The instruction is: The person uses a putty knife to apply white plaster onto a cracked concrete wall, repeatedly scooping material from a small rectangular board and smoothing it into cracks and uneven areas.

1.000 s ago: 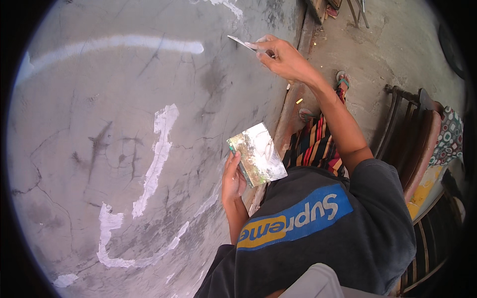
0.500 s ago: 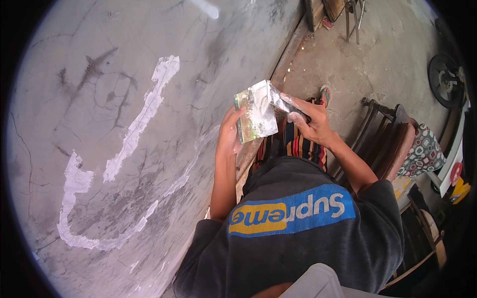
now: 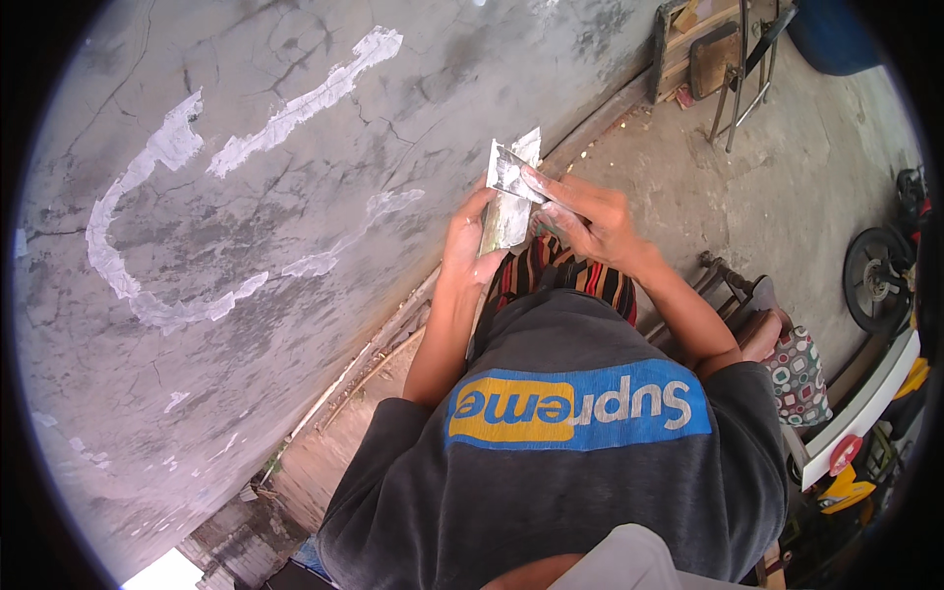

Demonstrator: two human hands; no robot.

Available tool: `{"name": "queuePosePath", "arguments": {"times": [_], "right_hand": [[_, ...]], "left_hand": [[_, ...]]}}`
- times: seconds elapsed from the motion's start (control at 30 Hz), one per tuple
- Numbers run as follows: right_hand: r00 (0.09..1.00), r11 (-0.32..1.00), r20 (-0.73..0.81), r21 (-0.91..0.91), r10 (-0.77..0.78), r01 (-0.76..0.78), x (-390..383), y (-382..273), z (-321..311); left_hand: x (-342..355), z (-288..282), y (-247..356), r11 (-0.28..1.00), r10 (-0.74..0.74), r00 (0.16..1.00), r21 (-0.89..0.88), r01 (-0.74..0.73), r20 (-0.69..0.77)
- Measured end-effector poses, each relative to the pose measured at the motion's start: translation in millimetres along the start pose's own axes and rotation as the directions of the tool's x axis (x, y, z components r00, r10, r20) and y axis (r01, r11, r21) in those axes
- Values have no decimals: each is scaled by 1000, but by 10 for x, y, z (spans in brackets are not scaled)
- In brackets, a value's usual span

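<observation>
In front of my body, my left hand (image 3: pixel 464 240) grips a small flat board (image 3: pixel 505 225) smeared with white paste and some greenish-brown stains. My right hand (image 3: pixel 592 220) holds a flat metal putty knife (image 3: pixel 508 169), its blade lying across the upper part of that board, with white residue on my fingers. To the left is a cracked grey wall (image 3: pixel 246 239) bearing irregular white filler strips (image 3: pixel 125 273), one long and curving, another straighter above it.
A wooden board piece (image 3: pixel 678 39) and metal-legged stand (image 3: pixel 733 98) are at the top right near a blue barrel (image 3: pixel 831 29). A dark bench (image 3: pixel 733 305), patterned cushion (image 3: pixel 801 379) and vehicle wheel (image 3: pixel 872 280) line the right. The wall's base edge (image 3: pixel 590 118) runs diagonally past my hands.
My right hand has come down from up by the wall, bringing the putty knife onto the board. The board has risen and tilted, and the view has swung, bringing more floor into sight.
</observation>
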State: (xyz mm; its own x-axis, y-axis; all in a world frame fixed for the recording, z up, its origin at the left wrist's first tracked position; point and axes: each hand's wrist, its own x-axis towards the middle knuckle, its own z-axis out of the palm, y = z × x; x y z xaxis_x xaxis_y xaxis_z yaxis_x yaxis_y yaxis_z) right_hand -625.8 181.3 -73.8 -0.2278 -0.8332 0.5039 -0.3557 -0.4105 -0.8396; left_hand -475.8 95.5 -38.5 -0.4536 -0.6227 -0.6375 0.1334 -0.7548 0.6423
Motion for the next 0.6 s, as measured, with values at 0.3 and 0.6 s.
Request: {"name": "queuePosePath", "arguments": {"times": [0.3,0.6], "right_hand": [[999,999,-7,-17,-43,43,-405,-358,-727],[975,992,220,-127,26,2,-813,-612,-1253]], "left_hand": [[-348,497,-555,958,4,988,-284,40,153],[-704,918,-383,977,174,971,-93,-190,-163]]}}
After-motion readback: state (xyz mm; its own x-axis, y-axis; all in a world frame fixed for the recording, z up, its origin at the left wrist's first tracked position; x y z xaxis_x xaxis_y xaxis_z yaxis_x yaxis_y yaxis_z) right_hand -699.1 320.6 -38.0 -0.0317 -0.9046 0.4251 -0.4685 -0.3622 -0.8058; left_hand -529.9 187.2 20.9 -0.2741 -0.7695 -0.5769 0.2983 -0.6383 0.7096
